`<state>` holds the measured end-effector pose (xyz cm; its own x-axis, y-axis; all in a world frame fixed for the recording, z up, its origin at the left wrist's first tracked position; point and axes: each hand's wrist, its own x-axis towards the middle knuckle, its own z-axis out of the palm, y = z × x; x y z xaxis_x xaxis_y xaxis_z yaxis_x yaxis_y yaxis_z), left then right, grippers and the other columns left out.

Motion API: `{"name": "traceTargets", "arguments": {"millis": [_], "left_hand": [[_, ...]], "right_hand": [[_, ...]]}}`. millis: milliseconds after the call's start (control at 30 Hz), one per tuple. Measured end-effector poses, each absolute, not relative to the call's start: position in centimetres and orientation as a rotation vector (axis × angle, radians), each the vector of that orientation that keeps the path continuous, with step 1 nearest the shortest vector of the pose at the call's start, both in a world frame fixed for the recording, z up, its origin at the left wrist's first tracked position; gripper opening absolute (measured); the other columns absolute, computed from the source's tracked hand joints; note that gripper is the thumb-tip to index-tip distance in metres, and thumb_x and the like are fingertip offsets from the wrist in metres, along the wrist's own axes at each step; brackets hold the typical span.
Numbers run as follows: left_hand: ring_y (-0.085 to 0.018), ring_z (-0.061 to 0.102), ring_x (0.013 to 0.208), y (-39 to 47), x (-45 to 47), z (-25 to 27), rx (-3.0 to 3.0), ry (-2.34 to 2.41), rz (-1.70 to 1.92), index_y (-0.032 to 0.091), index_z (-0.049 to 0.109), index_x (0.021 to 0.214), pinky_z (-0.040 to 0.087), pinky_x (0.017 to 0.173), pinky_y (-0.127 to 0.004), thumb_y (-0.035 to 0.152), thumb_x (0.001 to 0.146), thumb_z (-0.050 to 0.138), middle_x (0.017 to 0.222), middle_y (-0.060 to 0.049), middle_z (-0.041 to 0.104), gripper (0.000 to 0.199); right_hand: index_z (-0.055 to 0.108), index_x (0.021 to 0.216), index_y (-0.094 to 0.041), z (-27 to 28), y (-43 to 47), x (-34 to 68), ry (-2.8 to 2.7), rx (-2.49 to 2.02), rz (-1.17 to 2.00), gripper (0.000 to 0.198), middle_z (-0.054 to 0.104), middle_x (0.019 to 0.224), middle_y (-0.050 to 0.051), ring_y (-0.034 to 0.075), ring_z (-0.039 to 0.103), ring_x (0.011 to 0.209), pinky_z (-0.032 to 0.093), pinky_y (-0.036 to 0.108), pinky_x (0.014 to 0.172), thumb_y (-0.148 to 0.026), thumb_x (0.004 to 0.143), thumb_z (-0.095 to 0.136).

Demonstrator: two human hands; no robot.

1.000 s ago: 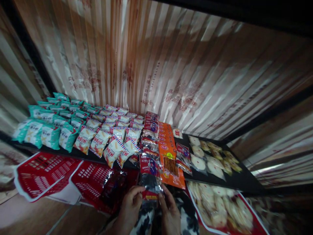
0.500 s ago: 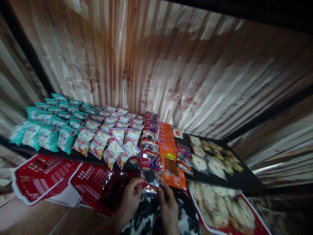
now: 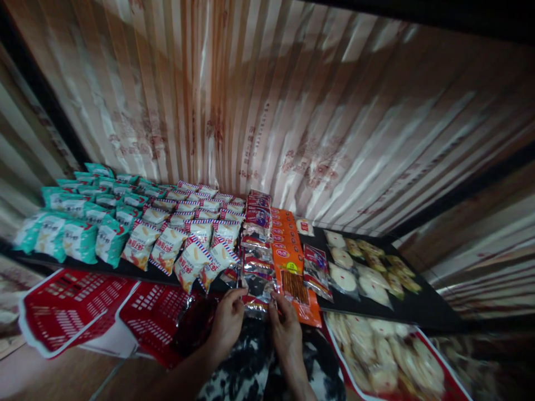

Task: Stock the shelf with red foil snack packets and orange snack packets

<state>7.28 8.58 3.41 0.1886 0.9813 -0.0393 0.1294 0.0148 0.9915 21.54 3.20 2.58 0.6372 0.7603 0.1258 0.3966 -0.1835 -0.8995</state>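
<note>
Between both hands is a shiny purple-and-silver snack packet (image 3: 258,285), at the front of a column of like packets (image 3: 258,220) on the shelf. My left hand (image 3: 229,318) pinches its left edge, with the thumb and fingers closed together. At the opposite edge, my right hand (image 3: 286,323) grips it the same way. Orange snack packets (image 3: 295,281) lie in a row just right of the column. Left of it stand white snack bags (image 3: 191,260) with striped edges. One more purple packet (image 3: 316,270) rests beyond the orange ones.
Teal snack bags (image 3: 79,239) fill the left of the black shelf (image 3: 422,303). Round white packs (image 3: 343,277) and yellowish packs (image 3: 399,283) lie on the right. Below are red baskets (image 3: 79,309) and a basket of pale packs (image 3: 382,353). Pleated curtain (image 3: 234,94) hangs behind.
Both hands have moved slightly up and toward the shelf, carrying the packet farther onto the front of the column. The other goods stay where they were.
</note>
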Motion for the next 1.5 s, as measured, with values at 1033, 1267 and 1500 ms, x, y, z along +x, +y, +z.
{"name": "traceTargets", "arguments": {"millis": [1033, 1267, 1500], "left_hand": [[-0.023, 0.060, 0.100, 9.3, 5.9, 2.3, 1.660, 1.236, 1.175, 0.018, 0.069, 0.096, 0.050, 0.090, -0.039, 0.031, 0.081, 0.045, 0.104, -0.012, 0.064, 0.031], [-0.023, 0.060, 0.103, 6.5, 6.3, 2.9, 1.717, 1.235, 1.172, 0.020, 0.068, 0.098, 0.051, 0.090, -0.038, 0.027, 0.084, 0.042, 0.109, -0.009, 0.064, 0.030], [-0.021, 0.056, 0.113, 5.0, 6.8, 4.5, 1.837, 1.054, 1.126, 0.024, 0.066, 0.104, 0.048, 0.095, -0.034, 0.021, 0.086, 0.040, 0.122, -0.008, 0.059, 0.032]], "right_hand": [[0.061, 0.114, -0.012, 4.3, 4.3, 35.8, -0.998, -2.386, -0.065, 0.046, 0.062, 0.112, 0.018, 0.029, 0.057, 0.102, 0.042, 0.042, 0.089, -0.037, 0.083, 0.038], [0.050, 0.128, -0.014, 3.8, 4.2, 37.1, -1.021, -2.593, 0.028, 0.056, 0.063, 0.102, 0.017, 0.029, 0.062, 0.090, 0.045, 0.038, 0.076, -0.046, 0.082, 0.046], [0.050, 0.126, -0.017, 3.5, 4.2, 37.9, -0.972, -2.540, 0.061, 0.051, 0.063, 0.102, 0.016, 0.027, 0.064, 0.087, 0.045, 0.033, 0.067, -0.034, 0.079, 0.051]]}}
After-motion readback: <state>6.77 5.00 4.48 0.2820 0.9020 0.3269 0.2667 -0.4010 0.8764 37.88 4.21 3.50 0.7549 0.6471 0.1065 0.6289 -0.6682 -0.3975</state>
